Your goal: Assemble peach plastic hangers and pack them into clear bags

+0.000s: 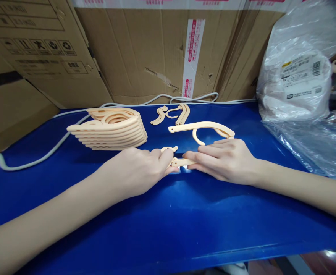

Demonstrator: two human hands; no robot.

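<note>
My left hand (141, 172) and my right hand (223, 160) meet at the middle of a blue table (168, 225). Both pinch the same cream plastic hanger piece (177, 161): the left closes on its hooked end, the right on its straight bar. Just beyond my right hand lies a partly unfolded cream hanger (201, 127) with a curved hook. A stack of folded cream hangers (110, 128) rests to the left of it. Loose cream hanger parts (172, 113) lie farther back near the boxes.
Cardboard boxes (145, 49) wall off the back and left. A clear plastic bag with a labelled white pack (299, 84) fills the right side. A white cable (42, 154) runs along the table's back and left. The table's front edge is near the frame bottom.
</note>
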